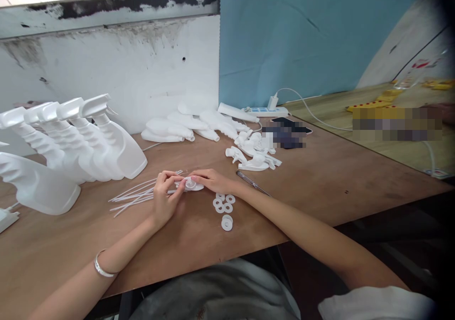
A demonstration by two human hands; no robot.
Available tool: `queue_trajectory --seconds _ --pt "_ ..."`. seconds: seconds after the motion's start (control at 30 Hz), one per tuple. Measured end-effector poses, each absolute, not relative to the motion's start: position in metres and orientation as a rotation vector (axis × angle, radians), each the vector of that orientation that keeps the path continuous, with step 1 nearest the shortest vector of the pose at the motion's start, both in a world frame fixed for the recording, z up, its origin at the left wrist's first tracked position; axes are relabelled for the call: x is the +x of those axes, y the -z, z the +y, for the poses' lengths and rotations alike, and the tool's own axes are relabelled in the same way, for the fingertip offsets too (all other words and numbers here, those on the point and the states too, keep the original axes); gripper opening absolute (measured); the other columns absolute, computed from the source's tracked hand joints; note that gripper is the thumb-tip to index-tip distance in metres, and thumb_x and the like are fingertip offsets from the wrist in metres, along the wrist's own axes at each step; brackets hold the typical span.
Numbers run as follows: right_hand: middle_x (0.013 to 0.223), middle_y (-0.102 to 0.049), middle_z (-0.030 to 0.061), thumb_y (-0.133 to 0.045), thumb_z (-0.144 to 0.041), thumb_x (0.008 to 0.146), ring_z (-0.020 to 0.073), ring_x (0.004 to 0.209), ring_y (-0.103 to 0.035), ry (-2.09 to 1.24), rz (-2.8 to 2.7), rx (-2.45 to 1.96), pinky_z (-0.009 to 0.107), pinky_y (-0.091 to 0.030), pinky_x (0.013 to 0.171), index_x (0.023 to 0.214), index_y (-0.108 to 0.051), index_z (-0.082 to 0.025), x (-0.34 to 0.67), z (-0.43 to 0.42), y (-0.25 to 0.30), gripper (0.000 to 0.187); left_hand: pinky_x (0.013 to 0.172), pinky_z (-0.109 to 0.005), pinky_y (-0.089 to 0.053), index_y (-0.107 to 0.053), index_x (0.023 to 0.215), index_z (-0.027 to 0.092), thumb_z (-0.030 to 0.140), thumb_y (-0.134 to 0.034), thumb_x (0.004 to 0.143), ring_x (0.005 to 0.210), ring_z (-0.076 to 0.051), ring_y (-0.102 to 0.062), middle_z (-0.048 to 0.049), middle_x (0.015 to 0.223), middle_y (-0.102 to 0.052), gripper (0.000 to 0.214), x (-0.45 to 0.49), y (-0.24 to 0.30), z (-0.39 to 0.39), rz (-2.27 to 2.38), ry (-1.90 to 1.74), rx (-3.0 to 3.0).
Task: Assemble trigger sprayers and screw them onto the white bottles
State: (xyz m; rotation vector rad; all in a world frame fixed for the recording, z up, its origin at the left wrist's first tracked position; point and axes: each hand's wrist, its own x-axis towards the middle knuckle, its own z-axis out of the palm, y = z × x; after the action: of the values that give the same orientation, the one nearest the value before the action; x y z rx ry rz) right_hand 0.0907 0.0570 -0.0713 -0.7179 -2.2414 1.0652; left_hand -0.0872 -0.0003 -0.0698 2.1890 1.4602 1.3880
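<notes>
My left hand (166, 197) and my right hand (212, 180) meet over the tabletop, fingertips closed on a small white plastic sprayer part (191, 184) with a round collar. The fingers partly cover it, so its full shape is hidden. Under and beside my left hand lie several thin white tubes (133, 194). Several flat white ring washers (218, 206) sit just below my right hand, with some stacked at the near end. A screwdriver (251, 182) rests by my right wrist. Behind it is a pile of white trigger sprayer parts (254, 155).
White spray bottles (115, 144) stand in a row at the left, one leaning forward. White bottle bodies (170, 128) are heaped against the wall. A power strip (261, 112) with a plugged-in charger and a phone (293, 125) lie at the back right. Another person's hand (441, 114) shows far right.
</notes>
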Motion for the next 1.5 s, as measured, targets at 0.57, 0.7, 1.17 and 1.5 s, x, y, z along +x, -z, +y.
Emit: queue_trajectory --seconds 0.57,0.7,1.17,1.5 --pt "0.099 -0.061 0.0024 -0.033 -0.037 0.089 0.0147 0.092 -0.054 -1.034 -2.255 -0.692 0.026 -0.039 0.082 0.100 -0.059 -0.018 0.0913 0.0573 0.0729 0.034 0.083 -0.033 -0.038 -0.063 0.080 0.020 0.029 -0.047 0.084 0.092 -0.018 -0.048 -0.0048 0.091 -0.053 0.019 -0.0894 0.0751 0.0054 1.436 -1.318 2.225" --pt "0.103 -0.061 0.0018 -0.034 -0.036 0.089 0.0144 0.094 -0.054 -1.039 -2.251 -0.684 0.026 -0.038 0.083 0.102 -0.058 -0.020 0.0913 0.0576 0.0736 0.033 0.084 -0.034 -0.038 -0.065 0.081 0.021 0.030 -0.049 0.083 0.093 -0.019 -0.048 -0.0049 0.091 -0.054 0.018 -0.0880 0.0743 0.0057 1.427 -1.301 2.236" --pt "0.102 -0.061 0.0027 -0.028 -0.039 0.090 0.0146 0.094 -0.054 -1.075 -2.234 -0.716 0.027 -0.038 0.083 0.101 -0.058 -0.018 0.0908 0.0565 0.0734 0.038 0.084 -0.034 -0.040 -0.063 0.082 0.021 0.032 -0.051 0.081 0.091 -0.019 -0.050 -0.0049 0.092 -0.053 0.016 -0.0871 0.0755 0.0057 1.427 -1.264 2.181" --pt "0.107 -0.059 0.0019 -0.032 -0.038 0.090 0.0147 0.097 -0.053 -1.049 -2.264 -0.665 0.027 -0.037 0.085 0.104 -0.057 -0.020 0.0913 0.0568 0.0724 0.034 0.078 -0.031 -0.042 -0.056 0.091 0.020 0.031 -0.051 0.081 0.087 -0.018 -0.053 -0.0046 0.089 -0.055 0.016 -0.0852 0.0739 0.0050 1.389 -1.291 2.155"
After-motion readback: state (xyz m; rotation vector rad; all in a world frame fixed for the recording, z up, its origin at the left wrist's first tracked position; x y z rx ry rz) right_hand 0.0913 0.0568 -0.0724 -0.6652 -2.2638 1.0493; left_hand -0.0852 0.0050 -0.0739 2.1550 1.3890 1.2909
